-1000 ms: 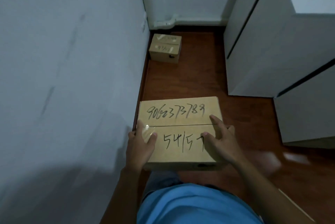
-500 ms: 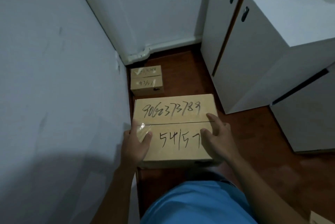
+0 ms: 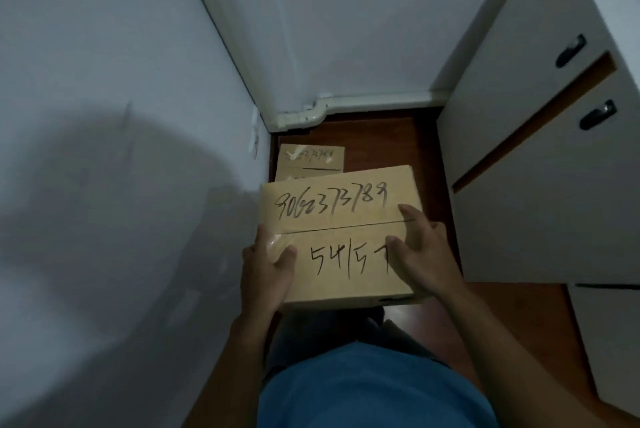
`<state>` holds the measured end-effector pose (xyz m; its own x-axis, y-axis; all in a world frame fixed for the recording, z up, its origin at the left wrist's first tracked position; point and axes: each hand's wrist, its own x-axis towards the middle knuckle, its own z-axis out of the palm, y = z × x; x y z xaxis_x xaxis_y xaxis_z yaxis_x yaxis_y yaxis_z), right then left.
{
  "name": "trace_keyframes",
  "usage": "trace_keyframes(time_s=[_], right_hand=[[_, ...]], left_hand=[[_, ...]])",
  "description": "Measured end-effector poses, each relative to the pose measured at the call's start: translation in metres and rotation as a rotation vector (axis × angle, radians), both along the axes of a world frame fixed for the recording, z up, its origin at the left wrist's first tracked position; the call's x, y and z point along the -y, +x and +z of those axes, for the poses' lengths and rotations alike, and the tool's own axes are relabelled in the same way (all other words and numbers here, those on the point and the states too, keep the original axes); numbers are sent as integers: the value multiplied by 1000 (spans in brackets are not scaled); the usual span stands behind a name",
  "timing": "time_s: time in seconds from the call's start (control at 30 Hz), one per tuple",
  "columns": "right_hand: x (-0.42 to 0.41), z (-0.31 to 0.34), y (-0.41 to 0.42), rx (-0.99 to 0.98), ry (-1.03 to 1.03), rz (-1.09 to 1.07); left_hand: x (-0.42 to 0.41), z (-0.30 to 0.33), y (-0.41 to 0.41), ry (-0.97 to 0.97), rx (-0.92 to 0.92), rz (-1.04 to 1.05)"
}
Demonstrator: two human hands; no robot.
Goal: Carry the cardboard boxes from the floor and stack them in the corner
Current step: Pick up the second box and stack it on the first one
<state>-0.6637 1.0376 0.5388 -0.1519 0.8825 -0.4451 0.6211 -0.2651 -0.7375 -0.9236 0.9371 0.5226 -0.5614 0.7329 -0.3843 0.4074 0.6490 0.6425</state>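
Cabinet (image 3: 540, 157) right, wall (image 3: 104, 116) left — floor box (image 3: 311, 159) ahead; carried box (image 3: 339, 240) clamped between left hand (image 3: 268, 271) and right hand (image 3: 424, 254).

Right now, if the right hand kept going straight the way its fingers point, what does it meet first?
The right hand points forward and left across the held box. Carried with it, the likely first contact is the box on the floor in the corner, then the left wall. Depth is unclear from one view.

blue shirt (image 3: 374, 389), bare forearms; dark trousers (image 3: 332, 327)
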Motion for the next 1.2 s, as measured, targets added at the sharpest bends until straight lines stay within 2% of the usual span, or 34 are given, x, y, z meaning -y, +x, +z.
trace_keyframes(time_s=[0.13, 0.2, 0.43, 0.57, 0.63, 0.73, 0.9, 1.03, 1.2], right_hand=[[-47, -15, -33, 36, -68, 9], [-74, -17, -50, 49, -28, -38], [-186, -39, -122, 19, -67, -41], [-232, -111, -155, -13, -180, -63], [-249, -169, -173, -66, -198, -119], [-272, -264, -202, -41, -180, -193], [-299, -392, -231, -62, -180, -160], [-297, -435, -244, 11, -229, -74], [-292, -437, -245, 89, -228, -55]], left_hand=[[-47, -18, -27, -25, 18, 55], [-83, -21, -47, 4, 15, 51], [-209, -49, -134, 43, 75, -93], [-255, -119, -179, -12, 18, -113], [-277, -175, -194, -21, 31, -91], [-304, -271, -215, -57, 62, -32], [-331, -398, -238, -4, 14, -35], [-333, -445, -244, -63, 67, -174], [-325, -436, -251, -177, 9, -308]])
